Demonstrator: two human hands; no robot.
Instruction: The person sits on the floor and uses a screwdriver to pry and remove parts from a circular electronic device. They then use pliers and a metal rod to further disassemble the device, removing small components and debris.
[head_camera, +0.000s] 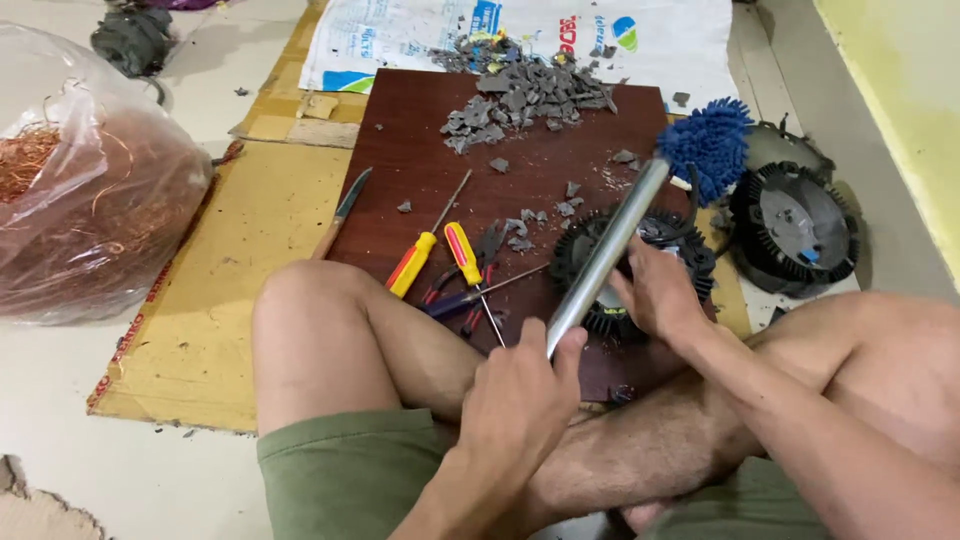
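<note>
The metal tube (605, 250) is gripped at its lower end by the left hand (520, 395), fingers closed; the right hand (660, 295) steadies what seems a black finned motor housing (590, 262) on the brown board (420, 140); strikes are best kept short and square

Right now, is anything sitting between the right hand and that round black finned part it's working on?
Nothing visible does. The right hand already rests on the black finned part. The metal tube held by the left hand crosses over the part just beside that hand, with its blue mop head beyond.
</note>
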